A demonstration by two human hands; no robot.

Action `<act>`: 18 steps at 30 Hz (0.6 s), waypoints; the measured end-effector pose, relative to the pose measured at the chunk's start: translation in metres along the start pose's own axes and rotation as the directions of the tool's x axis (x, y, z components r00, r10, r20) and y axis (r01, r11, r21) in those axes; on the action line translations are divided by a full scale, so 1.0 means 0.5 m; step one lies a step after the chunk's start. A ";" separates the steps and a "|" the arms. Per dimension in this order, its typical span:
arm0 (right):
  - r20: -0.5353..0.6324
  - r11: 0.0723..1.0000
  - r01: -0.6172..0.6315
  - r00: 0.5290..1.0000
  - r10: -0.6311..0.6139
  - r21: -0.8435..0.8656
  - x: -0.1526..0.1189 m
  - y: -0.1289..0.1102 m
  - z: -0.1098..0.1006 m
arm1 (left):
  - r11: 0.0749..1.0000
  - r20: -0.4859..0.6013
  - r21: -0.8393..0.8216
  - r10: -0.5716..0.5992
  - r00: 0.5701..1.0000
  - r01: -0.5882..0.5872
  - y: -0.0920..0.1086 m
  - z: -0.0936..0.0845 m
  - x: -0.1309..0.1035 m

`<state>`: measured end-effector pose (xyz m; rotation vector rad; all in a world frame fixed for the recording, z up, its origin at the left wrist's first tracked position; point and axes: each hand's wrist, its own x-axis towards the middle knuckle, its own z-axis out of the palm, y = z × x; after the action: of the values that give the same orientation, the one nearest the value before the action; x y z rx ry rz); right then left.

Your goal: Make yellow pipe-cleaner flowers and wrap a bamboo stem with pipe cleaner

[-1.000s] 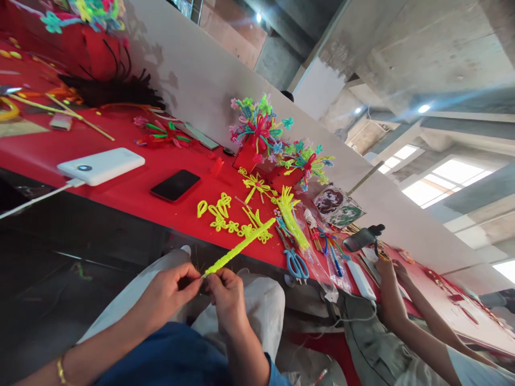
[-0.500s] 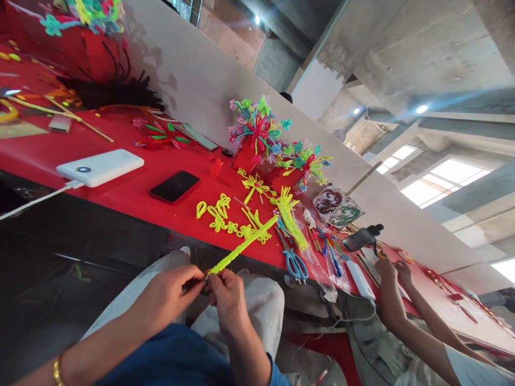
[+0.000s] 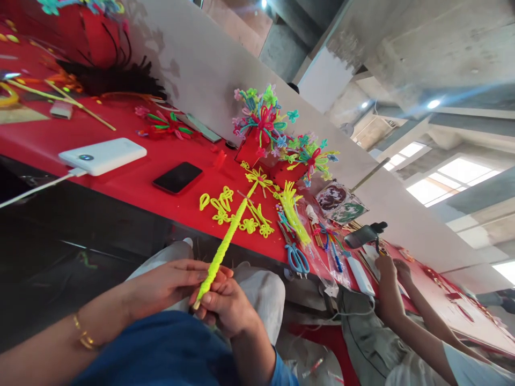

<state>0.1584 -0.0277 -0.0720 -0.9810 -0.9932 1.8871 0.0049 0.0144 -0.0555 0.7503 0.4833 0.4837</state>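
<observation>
Both hands are at the near end of a stick wrapped in bright yellow pipe cleaner (image 3: 224, 244), which slants up and away over the table edge. My right hand (image 3: 231, 303) is closed around its lower end, where a short pale tip sticks out. My left hand (image 3: 175, 284), with gold bangles at the wrist, has its fingers against the stick from the other side; they are partly hidden. Beyond the stick's far part lie yellow pipe-cleaner flowers (image 3: 249, 225) and loops (image 3: 222, 199). A bundle of yellow pipe cleaners (image 3: 295, 214) lies to the right, by blue-handled scissors (image 3: 298, 260).
On the red table (image 3: 120, 187) lie a black phone (image 3: 177, 177) and a white power bank (image 3: 103, 156) with a cable. Colourful pipe-cleaner bouquets (image 3: 263, 123) stand against the white partition. At the right, a co-worker's hands (image 3: 388, 268) are busy near a dark phone on a holder (image 3: 360, 237).
The stick has swung steeper and come nearer, and its lower end now shows below my fingers. My left fingers have shifted from a pinch at the end to farther up along it.
</observation>
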 end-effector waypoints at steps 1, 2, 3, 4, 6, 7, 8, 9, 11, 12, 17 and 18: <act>0.006 1.000 -0.003 1.000 0.003 0.008 0.001 0.003 -0.002 | 1.000 0.015 -0.027 -0.005 1.000 0.005 -0.002 0.000 0.000; 0.014 1.000 -0.007 1.000 0.007 0.014 0.002 0.005 -0.004 | 0.999 0.020 -0.047 -0.010 1.000 0.011 -0.003 0.000 0.000; 0.018 1.000 -0.010 1.000 0.010 0.014 0.003 0.007 -0.005 | 0.999 0.016 -0.051 -0.015 1.000 0.015 -0.002 0.001 0.000; 0.017 1.000 -0.010 1.000 0.010 0.007 0.004 0.008 -0.006 | 0.999 -0.003 -0.043 -0.010 1.000 0.010 0.000 0.001 -0.001; 0.009 1.000 0.001 1.000 0.000 -0.028 0.005 0.007 -0.006 | 1.000 -0.058 0.004 0.012 0.998 -0.012 0.005 0.001 -0.002; 0.003 0.999 0.015 1.000 -0.015 -0.051 0.005 0.005 -0.004 | 0.999 -0.084 0.033 0.017 0.996 -0.015 0.008 0.002 -0.002; -0.001 0.997 0.032 0.999 -0.032 -0.077 0.004 0.001 -0.002 | 0.998 -0.105 0.059 0.020 0.994 -0.014 0.012 0.002 -0.002; -0.005 0.993 0.046 0.999 -0.046 -0.106 0.003 -0.003 0.000 | 0.996 -0.128 0.083 0.028 0.991 -0.017 0.015 0.001 -0.002; -0.021 0.983 0.047 0.998 -0.051 -0.176 0.001 -0.011 0.005 | 0.990 -0.171 0.141 0.040 0.984 -0.016 0.019 -0.001 -0.001; -0.036 0.977 0.036 0.998 -0.045 -0.210 -0.001 -0.015 0.007 | 0.984 -0.196 0.177 0.049 0.979 -0.014 0.022 -0.003 0.000; -0.076 0.960 -0.012 0.997 -0.010 -0.281 -0.002 -0.020 0.007 | 0.921 -0.308 0.389 0.169 0.936 -0.038 0.029 -0.011 0.003; -0.075 0.956 -0.008 0.997 -0.015 -0.294 -0.001 -0.019 0.007 | 0.899 -0.333 0.434 0.221 0.916 -0.059 0.029 -0.012 0.004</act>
<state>0.1582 -0.0253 -0.0622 -1.2123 -1.2535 1.7144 -0.0005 0.0278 -0.0489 1.1187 0.9157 0.6793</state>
